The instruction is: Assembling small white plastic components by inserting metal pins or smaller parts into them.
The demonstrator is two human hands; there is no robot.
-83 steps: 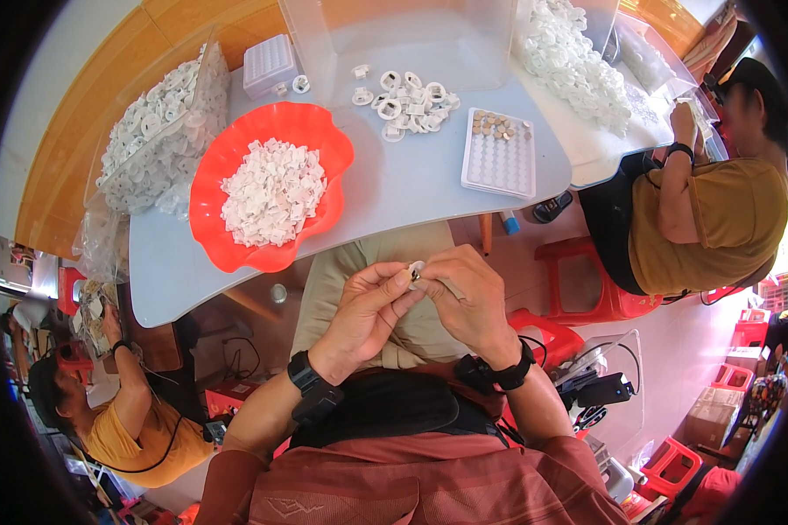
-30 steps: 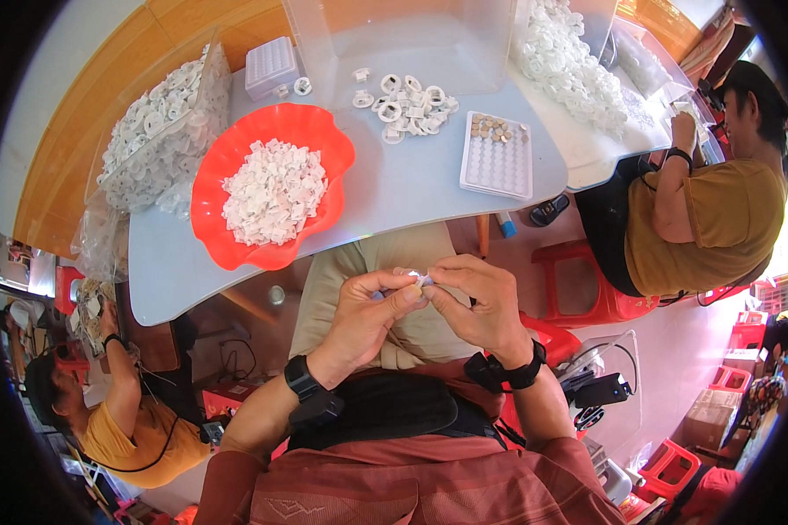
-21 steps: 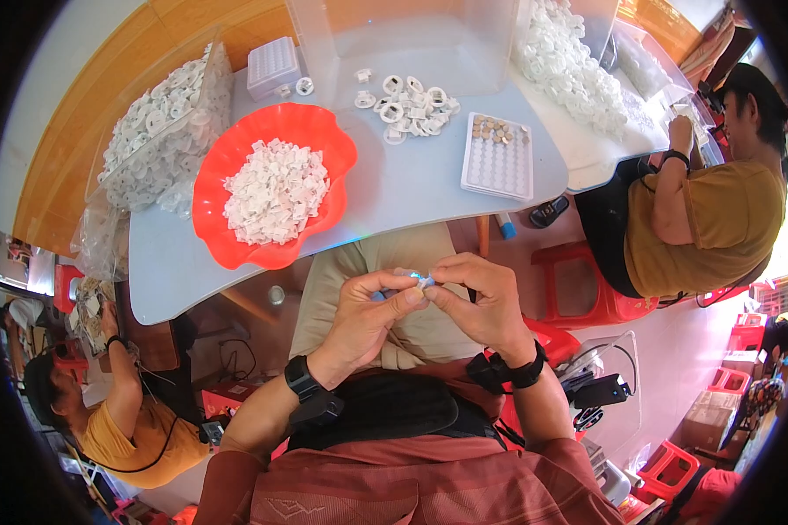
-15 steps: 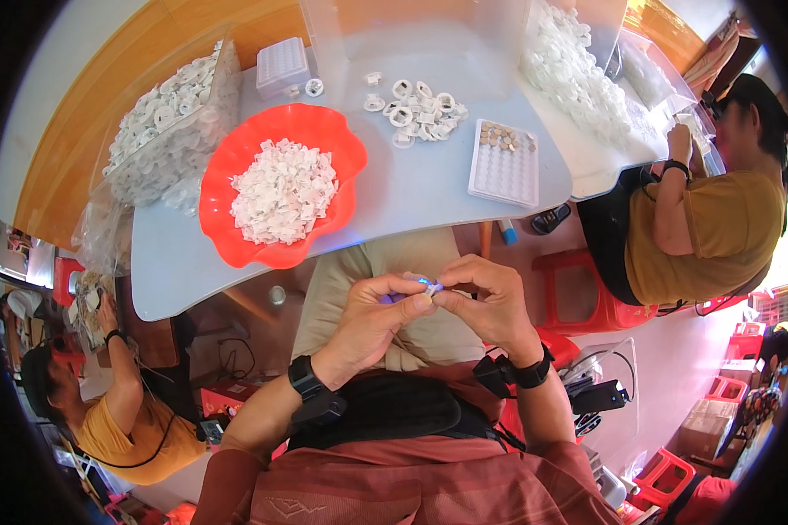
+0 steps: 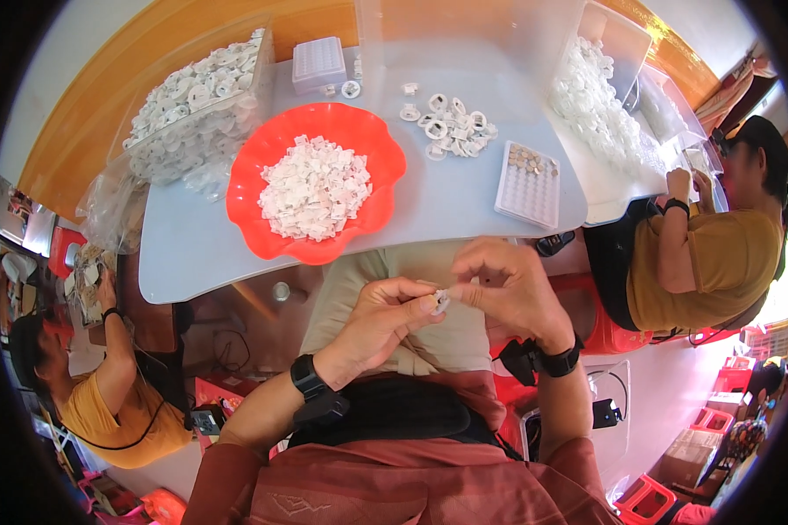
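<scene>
My left hand (image 5: 372,319) pinches a small white plastic piece with a dark spot (image 5: 441,302) between thumb and fingertips, over my lap. Just right of the piece is my right hand (image 5: 517,293), its thumb and curled forefinger apart and the fingertips smeared by motion. Whether its thumb still touches the piece I cannot make out. Ahead on the table, a red wavy-rimmed bowl (image 5: 385,197) holds a heap of small white plastic parts (image 5: 315,188). Round white ring-shaped parts (image 5: 455,129) lie in a loose pile to its right.
A white tray (image 5: 525,206) with several small round metallic discs (image 5: 527,160) lies near the right edge of the table (image 5: 193,245). Clear bins of white parts stand left (image 5: 201,114) and right (image 5: 595,96). Co-workers sit at the left (image 5: 118,398) and right (image 5: 718,236).
My right hand has moved up and right, its fingers parting at the piece. The blue glow on the piece is gone. My left hand keeps its pinch; the whole view has shifted slightly.
</scene>
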